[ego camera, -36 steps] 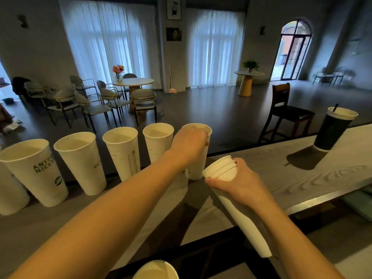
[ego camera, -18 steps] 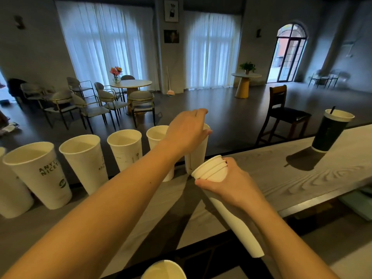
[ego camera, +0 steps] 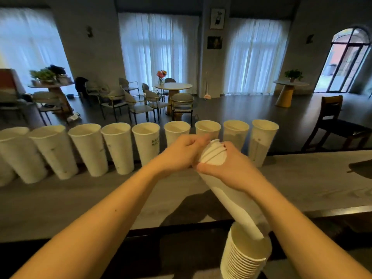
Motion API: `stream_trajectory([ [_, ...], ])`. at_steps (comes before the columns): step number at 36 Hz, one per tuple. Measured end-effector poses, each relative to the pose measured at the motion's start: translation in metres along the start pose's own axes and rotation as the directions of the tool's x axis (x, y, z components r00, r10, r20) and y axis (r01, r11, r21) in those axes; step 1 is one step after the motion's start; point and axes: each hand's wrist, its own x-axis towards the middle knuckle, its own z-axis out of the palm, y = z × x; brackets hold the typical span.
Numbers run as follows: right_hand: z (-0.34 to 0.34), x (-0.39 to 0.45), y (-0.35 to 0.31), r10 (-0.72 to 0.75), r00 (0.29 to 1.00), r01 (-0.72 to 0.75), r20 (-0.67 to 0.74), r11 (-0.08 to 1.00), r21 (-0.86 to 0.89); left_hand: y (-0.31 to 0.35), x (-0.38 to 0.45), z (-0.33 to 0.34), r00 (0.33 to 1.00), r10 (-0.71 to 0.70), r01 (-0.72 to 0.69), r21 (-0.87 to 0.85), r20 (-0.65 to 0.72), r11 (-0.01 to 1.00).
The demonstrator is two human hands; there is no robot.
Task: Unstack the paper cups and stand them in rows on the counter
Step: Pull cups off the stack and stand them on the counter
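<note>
The right hand is wrapped around a tilted stack of cups above the counter, while the left hand pinches the rim of the top cup. If nested rims cling, two may come away together. The row stands just behind; a sharp pull risks knocking it down. A second stack waits below.

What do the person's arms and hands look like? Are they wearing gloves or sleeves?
No gloves and no sleeves show. Both forearms are bare all the way to the bottom edge of the picture. The left hand and the right hand are bare too, with no watch, bracelet or ring that I can see. The left forearm has a couple of tiny dark dots on it.
</note>
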Motion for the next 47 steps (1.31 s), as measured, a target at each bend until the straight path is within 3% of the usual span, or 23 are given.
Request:
stream_trajectory([
  [12, 0.171, -0.012, -0.143, -0.087, 0.968, 0.073, 0.234, 0.995, 0.069, -0.06, -0.153, -0.158, 0.976, -0.204, 0.204, -0.013, -0.075, 0.979],
  [23, 0.288, -0.027, -0.251, -0.21, 0.92, 0.197, 0.33, 0.978, 0.072, -0.098, -0.254, -0.28, 0.916, -0.395, 0.399, 0.06, -0.071, 0.915],
  [29, 0.332, -0.025, -0.292, -0.266, 0.895, 0.298, 0.359, 0.954, -0.035, -0.115, -0.3, -0.334, 0.897, -0.361, 0.383, 0.038, -0.257, 0.923],
  [34, 0.346, -0.014, -0.3, -0.187, 0.91, 0.268, 0.37, 0.946, -0.18, -0.124, -0.315, -0.384, 0.786, -0.231, 0.368, 0.134, -0.573, 0.92],
  [37, 0.349, -0.006, -0.298, -0.104, 0.925, 0.202, 0.365, 0.949, -0.243, -0.138, -0.318, -0.414, 0.749, -0.153, 0.464, 0.347, -0.644, 0.815],
  [42, 0.351, -0.004, -0.297, -0.069, 0.934, 0.153, 0.351, 0.964, -0.219, -0.166, -0.307, -0.428, 0.841, -0.184, 0.531, 0.711, -0.508, 0.461],
  [47, 0.349, -0.003, -0.295, -0.086, 0.944, 0.154, 0.319, 0.969, -0.194, -0.175, -0.288, -0.428, 0.9, -0.17, 0.435, 0.82, -0.401, 0.372],
])
